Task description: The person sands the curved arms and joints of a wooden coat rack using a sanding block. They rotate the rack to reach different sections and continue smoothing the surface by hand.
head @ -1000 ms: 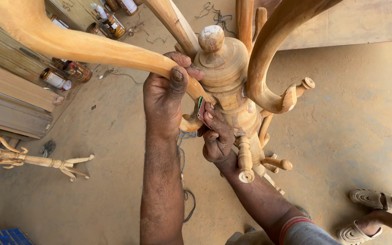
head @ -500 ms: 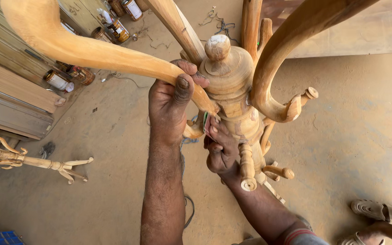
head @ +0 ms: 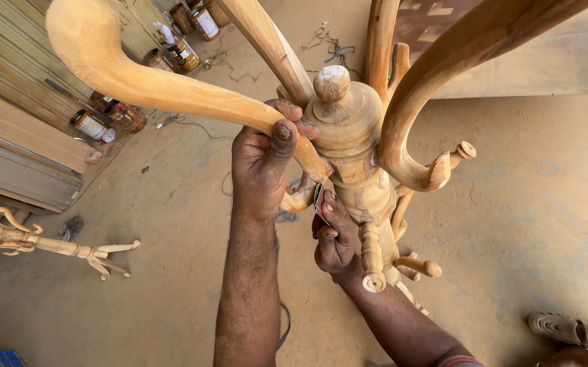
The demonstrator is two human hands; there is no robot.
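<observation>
Gripping the curved arm (head: 171, 88) of the wooden coat stand (head: 352, 136), left hand (head: 263, 166) sits nearer its top; right hand (head: 335, 238) pinches sandpaper (head: 318, 197) lower, against the upright post.

A second wooden coat stand (head: 42, 242) lies on the dusty floor (head: 532, 224), with tins (head: 192, 41) beside stacked wooden boards (head: 15, 136).

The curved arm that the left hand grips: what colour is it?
Pale honey-yellow bare wood, unpainted; the curved arm shows best in the head view.
</observation>
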